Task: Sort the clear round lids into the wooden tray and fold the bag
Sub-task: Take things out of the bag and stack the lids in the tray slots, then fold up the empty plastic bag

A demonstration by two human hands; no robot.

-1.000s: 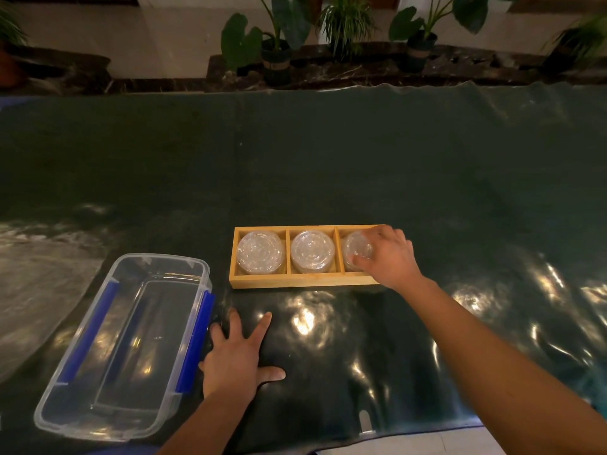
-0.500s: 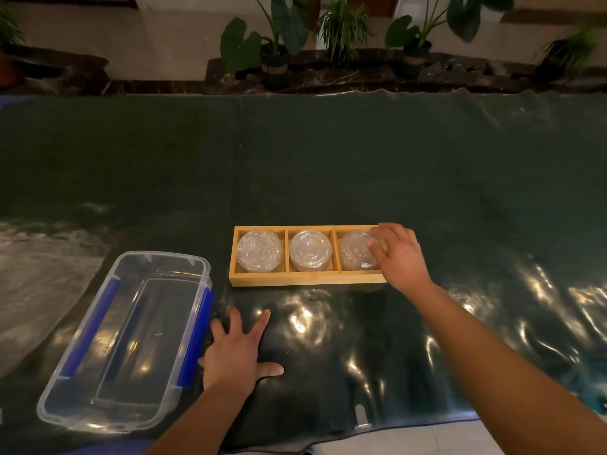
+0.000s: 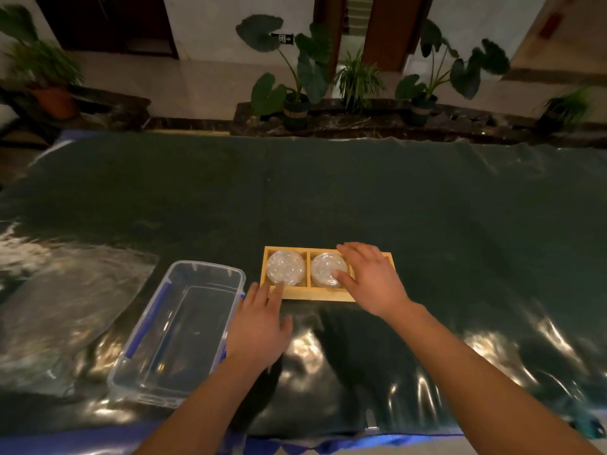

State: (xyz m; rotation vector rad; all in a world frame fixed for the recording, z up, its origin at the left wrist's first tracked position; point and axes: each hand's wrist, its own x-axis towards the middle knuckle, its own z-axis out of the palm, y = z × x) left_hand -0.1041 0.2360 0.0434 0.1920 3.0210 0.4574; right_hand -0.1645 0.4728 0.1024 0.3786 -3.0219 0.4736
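Steadying the wooden tray [image 3: 315,294] was best done gently: the left hand [image 3: 261,326], fingers loosely spread, touched its near-left corner, while the right hand [image 3: 369,279], fingers spread, covered the right compartment; lid stacks [image 3: 285,268] filled the others.

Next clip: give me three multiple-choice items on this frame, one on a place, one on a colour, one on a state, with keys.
1. The clear plastic bin lies where, relative to the wooden tray?
A. left
B. right
C. behind

2. The bin's side clips are:
A. red
B. blue
C. white

3. The bin is:
A. full of lids
B. closed
C. open and empty

Key: A, the bin sits left of the tray near the left hand; B, the clips show blue; C, its floor is bare, while the lids lie in the tray under the right hand.
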